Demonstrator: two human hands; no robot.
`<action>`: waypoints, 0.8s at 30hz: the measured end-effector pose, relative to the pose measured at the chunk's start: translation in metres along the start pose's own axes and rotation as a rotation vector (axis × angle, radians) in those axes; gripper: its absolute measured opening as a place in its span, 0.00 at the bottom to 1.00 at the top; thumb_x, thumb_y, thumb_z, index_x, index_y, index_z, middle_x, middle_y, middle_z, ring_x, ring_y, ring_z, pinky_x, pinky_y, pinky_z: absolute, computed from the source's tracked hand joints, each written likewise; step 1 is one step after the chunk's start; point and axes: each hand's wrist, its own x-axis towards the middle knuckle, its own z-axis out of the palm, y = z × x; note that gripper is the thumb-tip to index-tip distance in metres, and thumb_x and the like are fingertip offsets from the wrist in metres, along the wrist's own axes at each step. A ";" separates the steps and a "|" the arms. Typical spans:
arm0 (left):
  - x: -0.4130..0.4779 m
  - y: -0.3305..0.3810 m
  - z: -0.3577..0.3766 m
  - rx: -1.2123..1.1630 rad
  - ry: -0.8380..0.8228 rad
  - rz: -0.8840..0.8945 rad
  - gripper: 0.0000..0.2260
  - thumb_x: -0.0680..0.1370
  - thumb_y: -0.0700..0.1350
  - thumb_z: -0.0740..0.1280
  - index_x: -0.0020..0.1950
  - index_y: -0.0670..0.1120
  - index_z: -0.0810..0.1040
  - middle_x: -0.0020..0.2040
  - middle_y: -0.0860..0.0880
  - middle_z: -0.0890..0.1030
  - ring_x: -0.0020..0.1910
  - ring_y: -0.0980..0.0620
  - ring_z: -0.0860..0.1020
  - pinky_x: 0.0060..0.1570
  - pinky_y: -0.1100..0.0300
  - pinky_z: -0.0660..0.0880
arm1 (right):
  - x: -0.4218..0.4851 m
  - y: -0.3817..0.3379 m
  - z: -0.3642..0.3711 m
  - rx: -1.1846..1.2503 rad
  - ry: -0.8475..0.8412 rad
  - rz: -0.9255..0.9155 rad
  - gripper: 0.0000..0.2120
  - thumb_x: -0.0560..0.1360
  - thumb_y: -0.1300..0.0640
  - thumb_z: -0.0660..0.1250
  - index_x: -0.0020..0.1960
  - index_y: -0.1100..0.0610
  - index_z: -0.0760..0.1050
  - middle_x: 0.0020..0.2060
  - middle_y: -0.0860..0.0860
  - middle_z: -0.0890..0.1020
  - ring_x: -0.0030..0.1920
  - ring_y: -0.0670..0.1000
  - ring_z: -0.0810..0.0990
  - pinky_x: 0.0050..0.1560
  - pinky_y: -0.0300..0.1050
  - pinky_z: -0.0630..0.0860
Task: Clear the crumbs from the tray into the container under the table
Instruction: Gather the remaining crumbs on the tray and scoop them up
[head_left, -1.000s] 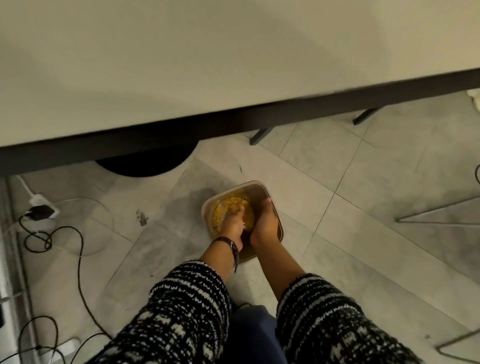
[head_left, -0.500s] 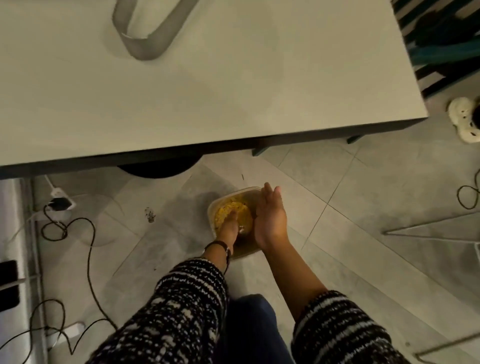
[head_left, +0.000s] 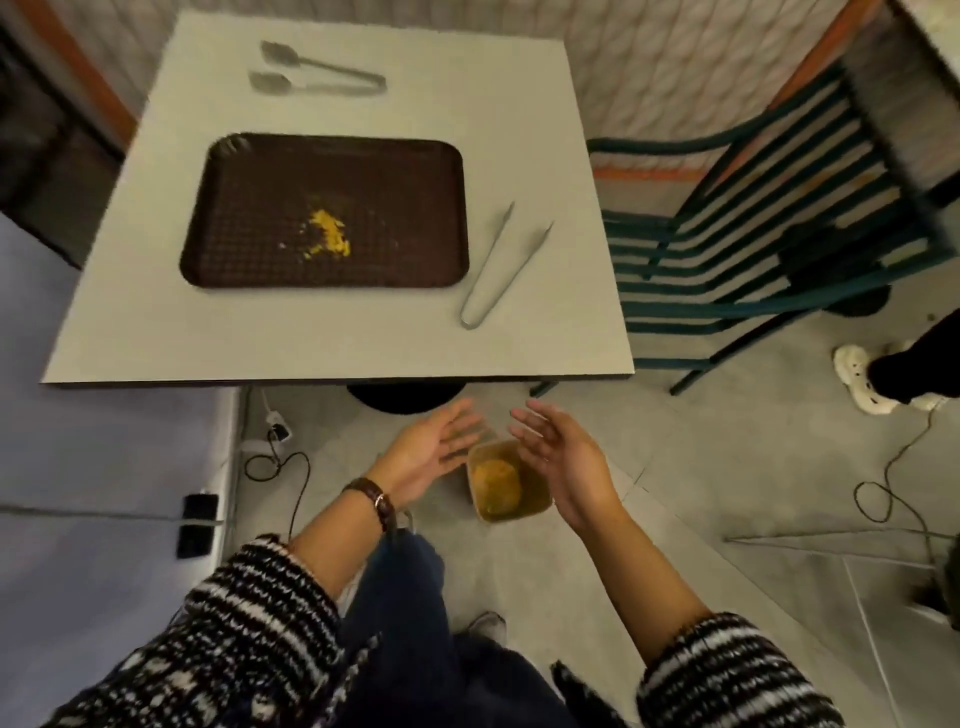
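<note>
A dark brown tray (head_left: 249, 171) lies on the white table (head_left: 363, 338) with a small heap of yellow crumbs (head_left: 328, 235) near its middle. On the floor in front of the table stands a clear container (head_left: 535, 501) holding a mound of yellow crumbs. My left hand (head_left: 428, 454) and my right hand (head_left: 558, 460) hover above the container, one on each side, palms facing each other with fingers straight. Both hands hold nothing.
Metal tongs (head_left: 493, 270) lie to the right of the tray and a second pair (head_left: 317, 75) at the table's far edge. A green slatted chair (head_left: 753, 249) stands to the right. Cables (head_left: 280, 462) run over the tiled floor. Another person's shoe (head_left: 862, 379) is far right.
My hands have lifted out of the container and spread apart with fingers straight. The view has risen from under the table's edge to above the tabletop.
</note>
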 end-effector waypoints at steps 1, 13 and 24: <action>-0.010 0.012 -0.008 -0.010 0.012 0.040 0.17 0.81 0.51 0.52 0.70 0.51 0.67 0.63 0.51 0.75 0.58 0.53 0.75 0.60 0.55 0.68 | -0.005 -0.008 0.011 -0.019 -0.020 -0.018 0.14 0.81 0.53 0.53 0.58 0.56 0.75 0.59 0.58 0.79 0.60 0.56 0.78 0.64 0.51 0.71; -0.005 0.155 -0.139 -0.049 0.133 0.202 0.16 0.81 0.52 0.53 0.66 0.52 0.71 0.63 0.50 0.76 0.61 0.51 0.75 0.66 0.51 0.66 | 0.096 -0.034 0.187 -0.390 -0.084 -0.076 0.17 0.81 0.50 0.50 0.61 0.54 0.73 0.57 0.52 0.80 0.57 0.52 0.79 0.64 0.49 0.72; 0.056 0.238 -0.244 -0.078 0.161 0.122 0.17 0.81 0.50 0.54 0.69 0.48 0.68 0.65 0.48 0.75 0.60 0.50 0.74 0.62 0.54 0.67 | 0.201 -0.006 0.275 -0.833 0.166 -0.296 0.21 0.79 0.57 0.61 0.71 0.57 0.65 0.73 0.53 0.62 0.72 0.51 0.64 0.69 0.42 0.62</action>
